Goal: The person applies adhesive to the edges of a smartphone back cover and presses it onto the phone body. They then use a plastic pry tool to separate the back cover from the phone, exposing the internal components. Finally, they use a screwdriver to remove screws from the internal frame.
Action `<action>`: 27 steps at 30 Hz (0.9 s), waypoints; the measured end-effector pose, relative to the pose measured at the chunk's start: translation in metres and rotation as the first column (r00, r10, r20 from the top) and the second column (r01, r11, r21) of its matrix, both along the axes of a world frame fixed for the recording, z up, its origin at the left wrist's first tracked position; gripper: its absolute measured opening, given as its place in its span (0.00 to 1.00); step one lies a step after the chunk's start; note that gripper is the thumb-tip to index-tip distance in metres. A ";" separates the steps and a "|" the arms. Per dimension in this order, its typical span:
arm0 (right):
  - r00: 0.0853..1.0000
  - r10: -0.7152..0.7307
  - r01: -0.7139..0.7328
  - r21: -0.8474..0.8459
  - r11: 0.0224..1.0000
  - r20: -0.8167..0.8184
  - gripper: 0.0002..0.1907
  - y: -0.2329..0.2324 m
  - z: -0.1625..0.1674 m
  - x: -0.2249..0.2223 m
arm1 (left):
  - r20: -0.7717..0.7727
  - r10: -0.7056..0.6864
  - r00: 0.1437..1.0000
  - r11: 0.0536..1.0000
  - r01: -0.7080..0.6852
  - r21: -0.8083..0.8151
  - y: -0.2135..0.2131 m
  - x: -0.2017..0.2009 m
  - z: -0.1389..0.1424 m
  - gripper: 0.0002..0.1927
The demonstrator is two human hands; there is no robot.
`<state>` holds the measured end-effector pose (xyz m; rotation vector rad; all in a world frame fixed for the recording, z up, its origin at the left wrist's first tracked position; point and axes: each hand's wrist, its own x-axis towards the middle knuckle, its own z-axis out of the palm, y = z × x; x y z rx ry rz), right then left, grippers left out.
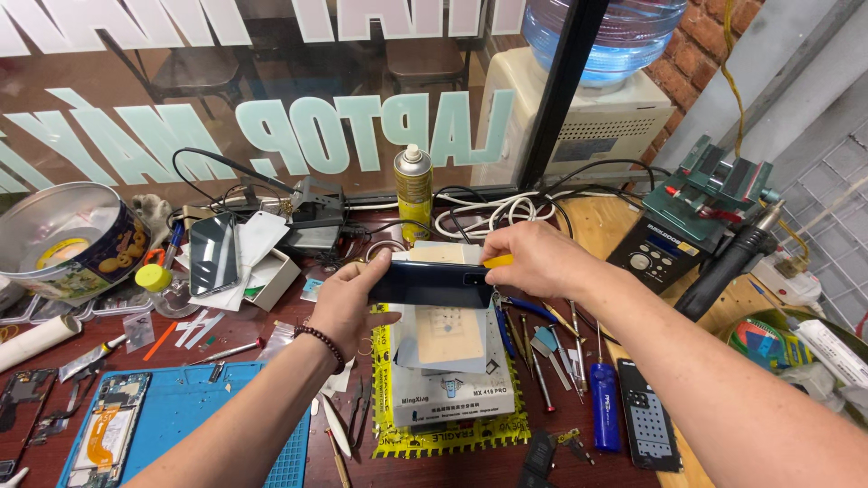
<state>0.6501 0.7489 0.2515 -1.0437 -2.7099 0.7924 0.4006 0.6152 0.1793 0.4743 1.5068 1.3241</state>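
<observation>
Dark blue and glossy, a smartphone (432,283) was held edge-up above a cluttered repair bench, a little over a grey heating plate (449,339) that sat on a white box (452,393) ringed with yellow tape; the left hand (348,303) was closed around the phone's left end, thumb on top and fingers underneath, while the right hand (533,260) pinched the right end together with a thin yellow pick (498,261) pressed against its upper edge; the phone looked light and stiff, yet its smooth glass faces seemed slippery and easily cracked, so the narrow ends and frame, where both hands already gripped, appeared the safest places to hold; room to move was tight; a row of screwdrivers and tweezers (542,348) lay just to the right of the plate, a yellow spray can (413,192) stood upright close behind, and tangled white cables (488,214) ran along the window; to the left, a blue work mat (203,411) carried an opened phone (107,432), and a second handset (214,253) rested on small boxes; a hot-air station (655,253) occupied the right corner; the freest space seemed to lie directly above the plate, toward the person.
</observation>
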 end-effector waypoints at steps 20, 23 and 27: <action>0.986 0.116 -0.093 0.184 0.979 -0.116 0.14 -0.005 -0.013 0.017 | -0.977 0.081 0.196 0.835 0.522 0.174 0.019 0.099 0.024 0.19; 0.970 0.083 -0.062 0.098 0.993 -0.227 0.14 0.000 -0.020 0.016 | -0.981 0.074 0.180 0.840 0.519 0.158 0.021 0.098 0.021 0.19; 0.960 -0.021 0.010 -0.042 0.999 -0.279 0.10 0.003 -0.026 0.017 | -0.984 0.038 0.176 0.843 0.522 0.126 0.024 0.096 0.021 0.18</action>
